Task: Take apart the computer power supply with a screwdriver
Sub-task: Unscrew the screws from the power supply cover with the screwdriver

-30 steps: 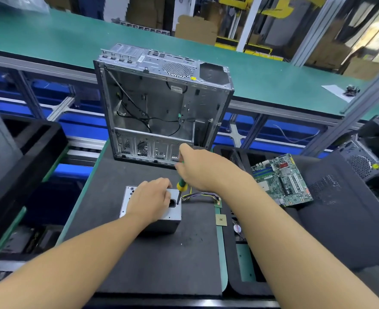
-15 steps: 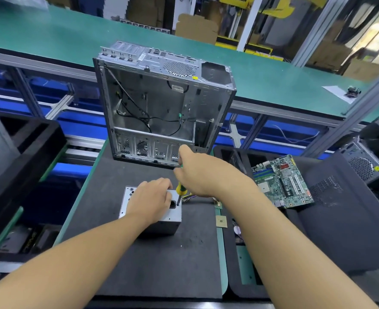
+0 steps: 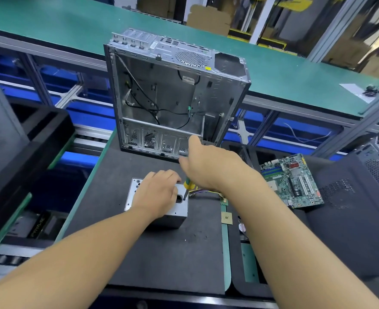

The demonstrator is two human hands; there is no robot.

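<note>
Forearms: two bare forearms reach in from the bottom edge toward the middle of the frame.
Desk: the desk (image 3: 161, 259) is covered with a dark grey mat that has a green strip along its right side.
Power supply: the grey metal power supply (image 3: 177, 212) sits on the mat just below frame centre, with a black socket showing on its top face.
Left grip: the left grip (image 3: 157, 192), a bare hand, lies on top of the power supply with its fingers bent over the far edge, clasping the box.
Right grip: the right grip (image 3: 210, 168), also a bare hand, is just right of the left one and is clenched round the screwdriver's handle.
Screwdriver: the screwdriver (image 3: 187, 185) has a yellow and green handle and stands nearly upright, its tip on the top right corner of the power supply.
Wires: coloured wires (image 3: 200, 192) trail right from the power supply, under the right wrist.
Chip: a small square chip (image 3: 226, 218) lies on the green strip.
Motherboard: a green motherboard (image 3: 293, 181) lies flat at centre right.
Computer case: an open, gutted computer case (image 3: 161, 97) stands upright beyond both hands, with loose black cables inside.
Belt: a green belt (image 3: 295, 72) crosses the top of the frame.
</note>
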